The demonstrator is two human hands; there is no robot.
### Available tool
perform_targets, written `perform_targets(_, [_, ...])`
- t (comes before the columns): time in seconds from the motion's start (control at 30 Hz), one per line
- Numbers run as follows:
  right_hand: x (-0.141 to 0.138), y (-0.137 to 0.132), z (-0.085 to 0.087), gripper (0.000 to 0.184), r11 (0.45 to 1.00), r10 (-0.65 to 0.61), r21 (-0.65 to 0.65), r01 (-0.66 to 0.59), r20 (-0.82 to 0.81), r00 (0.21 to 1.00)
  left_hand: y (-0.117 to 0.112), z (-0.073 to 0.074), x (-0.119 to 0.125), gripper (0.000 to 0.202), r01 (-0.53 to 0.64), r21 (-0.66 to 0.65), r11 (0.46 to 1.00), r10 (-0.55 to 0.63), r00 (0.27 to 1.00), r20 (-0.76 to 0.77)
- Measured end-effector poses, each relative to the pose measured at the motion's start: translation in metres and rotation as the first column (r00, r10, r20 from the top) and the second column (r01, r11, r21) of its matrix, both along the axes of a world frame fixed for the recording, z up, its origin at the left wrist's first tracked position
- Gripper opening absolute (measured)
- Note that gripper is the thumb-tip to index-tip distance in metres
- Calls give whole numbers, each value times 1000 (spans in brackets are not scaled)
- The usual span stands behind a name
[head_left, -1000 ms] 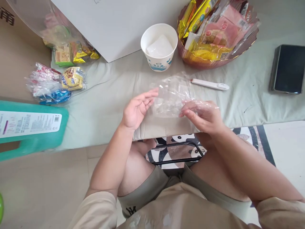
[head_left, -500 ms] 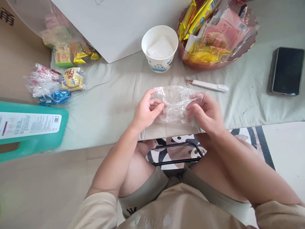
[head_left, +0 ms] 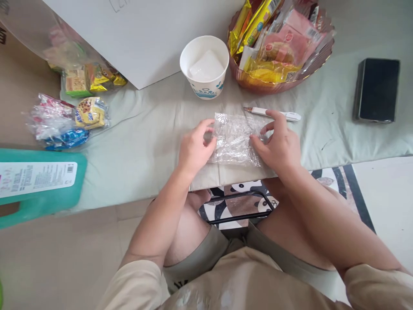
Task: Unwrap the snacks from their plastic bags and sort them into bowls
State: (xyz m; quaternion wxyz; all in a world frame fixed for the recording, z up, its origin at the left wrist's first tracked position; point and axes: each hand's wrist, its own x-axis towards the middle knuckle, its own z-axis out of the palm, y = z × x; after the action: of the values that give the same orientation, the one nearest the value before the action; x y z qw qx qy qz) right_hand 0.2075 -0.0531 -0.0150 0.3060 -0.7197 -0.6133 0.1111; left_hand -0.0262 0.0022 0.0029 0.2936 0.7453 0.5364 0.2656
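A clear, crinkled plastic bag (head_left: pixel 236 140) lies on the pale green cloth between my two hands. At its left edge is my left hand (head_left: pixel 198 145), thumb and fingers curved and apart, the tips by the plastic. My right hand (head_left: pixel 279 140) is over the bag's right edge; its thumb is at the plastic and its index finger is raised apart, overlapping the view of the knife. That utility knife (head_left: pixel 292 116), white-handled with a brownish tip, lies just beyond the bag. A paper cup (head_left: pixel 208 90) with a white block (head_left: pixel 207 66) inside stands further back.
A reddish scalloped bowl (head_left: pixel 280 86) of wrapped snacks stands behind, beside a large white box (head_left: pixel 151 38). To the right lies a black phone-like object (head_left: pixel 377 90). Wrapped snacks (head_left: pixel 92 113) and a teal jug (head_left: pixel 69 189) are on the left. The cloth's front edge runs above my knees.
The plastic bag, held up between both hands before, now lies flatter on the cloth. My fingers have loosened from it, and my right index finger has lifted. The view has shifted slightly.
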Motion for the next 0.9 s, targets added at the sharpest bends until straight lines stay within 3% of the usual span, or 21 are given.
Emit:
perform_targets(0.1, [4, 0, -1, 58, 998, -2, 62, -2, 59, 998, -3, 1, -5, 40, 9, 97, 995, 0, 995, -95])
perform_targets(0.2, [3, -1, 5, 50, 983, 1, 185, -19, 101, 995, -10, 3, -7, 31, 27, 311, 950, 9, 993, -115])
perform_targets(0.3, [-6, -3, 10, 28, 929, 204, 286, -236, 137, 969, -17, 5, -3, 23, 249, 438, 863, -208, 968, -141])
perform_targets(0.37, [-14, -3, 9, 32, 865, 404, 262, -428, 145, 903, -20, 4, 0, 31, 426, 364, 829, -367, 904, -221])
perform_targets(0.43, [-20, -3, 7, 46, 836, 509, 157, -526, 137, 850, -20, 3, 1, 41, 506, 223, 833, -434, 848, -303])
perform_targets(0.53, [-22, -3, 7, 61, 861, 508, -46, -507, 153, 848, -19, 4, -4, 55, 494, 65, 867, -431, 809, -400])
perform_targets(0.67, [-19, -3, 13, 68, 853, 516, -218, -475, 215, 829, -21, 12, -13, 67, 443, -65, 894, -418, 775, -473])
perform_targets(0.8, [-20, -3, 12, 69, 859, 501, -262, -440, 253, 828, -24, 22, -17, 69, 481, -24, 876, -444, 788, -427])
perform_targets(0.9, [-17, -2, 8, 66, 873, 479, -208, -441, 201, 854, -25, 23, -19, 48, 568, 50, 822, -516, 779, -356])
